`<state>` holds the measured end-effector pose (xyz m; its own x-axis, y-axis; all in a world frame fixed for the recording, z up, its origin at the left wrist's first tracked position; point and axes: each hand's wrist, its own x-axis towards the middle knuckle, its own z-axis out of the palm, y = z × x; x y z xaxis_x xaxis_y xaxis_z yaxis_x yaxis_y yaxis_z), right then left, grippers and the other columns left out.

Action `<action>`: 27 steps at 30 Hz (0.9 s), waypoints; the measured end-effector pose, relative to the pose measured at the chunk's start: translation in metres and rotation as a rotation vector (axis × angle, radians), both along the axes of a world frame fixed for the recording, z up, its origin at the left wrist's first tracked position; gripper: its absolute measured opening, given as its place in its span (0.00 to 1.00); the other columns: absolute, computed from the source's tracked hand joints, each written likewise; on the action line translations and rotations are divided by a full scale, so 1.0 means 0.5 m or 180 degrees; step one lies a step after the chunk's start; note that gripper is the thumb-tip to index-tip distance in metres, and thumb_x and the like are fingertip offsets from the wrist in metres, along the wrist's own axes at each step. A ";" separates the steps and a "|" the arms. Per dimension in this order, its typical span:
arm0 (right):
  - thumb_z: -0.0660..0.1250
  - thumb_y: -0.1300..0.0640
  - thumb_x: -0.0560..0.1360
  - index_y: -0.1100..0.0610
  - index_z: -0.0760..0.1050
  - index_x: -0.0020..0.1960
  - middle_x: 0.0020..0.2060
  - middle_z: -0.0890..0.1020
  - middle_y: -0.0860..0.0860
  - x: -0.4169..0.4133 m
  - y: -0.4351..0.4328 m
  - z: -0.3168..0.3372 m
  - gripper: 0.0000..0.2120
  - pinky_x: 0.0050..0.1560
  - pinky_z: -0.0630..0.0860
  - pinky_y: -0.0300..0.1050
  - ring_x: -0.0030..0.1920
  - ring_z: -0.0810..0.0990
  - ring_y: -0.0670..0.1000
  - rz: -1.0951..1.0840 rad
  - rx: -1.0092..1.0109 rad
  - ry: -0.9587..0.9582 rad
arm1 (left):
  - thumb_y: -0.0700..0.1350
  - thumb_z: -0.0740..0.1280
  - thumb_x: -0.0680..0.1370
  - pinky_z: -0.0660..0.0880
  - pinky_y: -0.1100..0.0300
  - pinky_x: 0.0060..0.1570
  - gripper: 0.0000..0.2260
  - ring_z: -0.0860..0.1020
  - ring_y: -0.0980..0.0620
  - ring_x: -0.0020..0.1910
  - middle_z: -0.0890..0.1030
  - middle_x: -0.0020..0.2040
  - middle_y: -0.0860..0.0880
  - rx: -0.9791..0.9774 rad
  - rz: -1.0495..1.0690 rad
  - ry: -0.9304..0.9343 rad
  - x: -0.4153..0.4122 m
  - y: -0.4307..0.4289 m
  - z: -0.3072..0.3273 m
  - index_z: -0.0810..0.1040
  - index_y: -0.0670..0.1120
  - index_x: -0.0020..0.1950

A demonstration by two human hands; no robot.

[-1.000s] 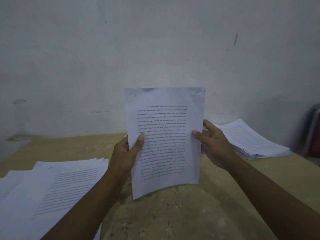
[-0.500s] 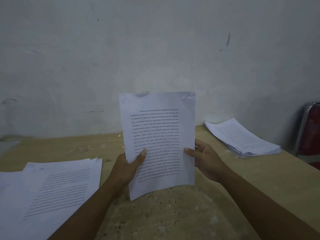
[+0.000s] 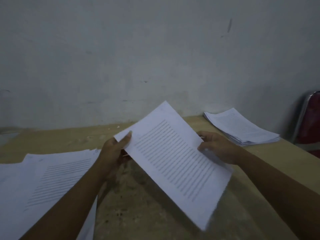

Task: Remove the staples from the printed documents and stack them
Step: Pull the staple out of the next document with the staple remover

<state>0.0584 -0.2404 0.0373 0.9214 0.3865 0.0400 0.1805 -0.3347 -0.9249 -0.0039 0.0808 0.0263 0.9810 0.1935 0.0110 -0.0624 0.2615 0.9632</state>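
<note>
Above the bench (image 3: 138,210), the printed document (image 3: 173,161) is no longer standing upright as it was half a second ago. It is now lying tilted and turned, one corner pointing toward the wall (image 3: 138,58) and the opposite corner dipping low toward the person's right. Its lines of text are running slantwise.

Both hands are holding it clear of the bench. The left grip (image 3: 112,153) is pinching the left corner, with the thumb lying on the printed face and the fingers going underneath. The right grip (image 3: 218,146) is clasping the right edge, its thumb on top and its fingers curling behind the sheet. Most of the document is hanging below and between the two.

Loose printed sheets (image 3: 43,179) are spreading over the left of the bench, just beside the left forearm. A neat stack of papers (image 3: 242,129) is sitting at the far right corner, close to the bench's right edge and near the right grip. Bare bench is showing between them, under the document. A red chair (image 3: 310,122) is standing beyond the right edge.
</note>
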 end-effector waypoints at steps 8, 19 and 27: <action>0.64 0.71 0.76 0.58 0.78 0.62 0.56 0.84 0.51 0.006 -0.042 -0.013 0.17 0.54 0.80 0.43 0.56 0.84 0.52 0.0819 -0.0955 0.0791 | 0.47 0.63 0.81 0.83 0.54 0.42 0.11 0.85 0.45 0.49 0.86 0.52 0.46 0.0999 -0.0797 0.0486 0.014 0.015 -0.019 0.79 0.44 0.59; 0.67 0.48 0.78 0.45 0.81 0.54 0.49 0.83 0.39 0.053 -0.005 -0.027 0.07 0.48 0.74 0.33 0.49 0.82 0.41 0.0668 -0.2256 -0.0169 | 0.51 0.63 0.81 0.80 0.58 0.41 0.10 0.84 0.54 0.39 0.86 0.41 0.54 0.2208 -0.0406 -0.0113 0.035 -0.059 -0.111 0.83 0.49 0.48; 0.66 0.44 0.76 0.55 0.79 0.52 0.47 0.79 0.50 0.156 0.069 -0.072 0.14 0.45 0.69 0.42 0.49 0.77 0.51 -0.1036 -0.1853 -0.1430 | 0.51 0.60 0.82 0.69 0.56 0.33 0.18 0.76 0.50 0.30 0.79 0.33 0.43 0.2794 -0.0285 -0.0301 0.044 -0.064 -0.142 0.76 0.40 0.40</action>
<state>0.1365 -0.2058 0.0015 0.9351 0.1742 0.3085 0.3044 -0.8407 -0.4478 0.0181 0.0486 -0.0446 0.9795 -0.0003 0.2012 -0.1667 -0.5614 0.8106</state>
